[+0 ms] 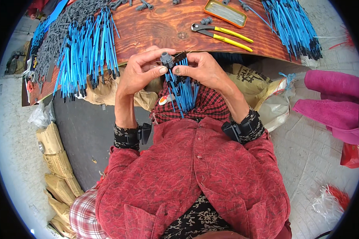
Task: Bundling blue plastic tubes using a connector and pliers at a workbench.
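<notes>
Over my lap, just off the table's near edge, my left hand (137, 73) pinches a grey ribbed plastic fitting (166, 59) between thumb and fingers. Close beside it, my right hand (207, 71) is closed on the upper end of a bundle of thin blue sticks (184, 93) with black tips. The bundle hangs down against a red and black checked cloth (211, 99). Thin pale strands stick out above the fingers. Whether the fitting is joined to one of the sticks is hidden by my fingers.
On the wooden table (159, 30) lie yellow-handled pliers (227, 38) and an open orange tin (243, 24) of thin needle-like pieces. Grey fittings (58, 44) pile up at left beside blue sticks (85, 47); more blue sticks (293, 30) hang at right. Sacks (247, 79) stand below.
</notes>
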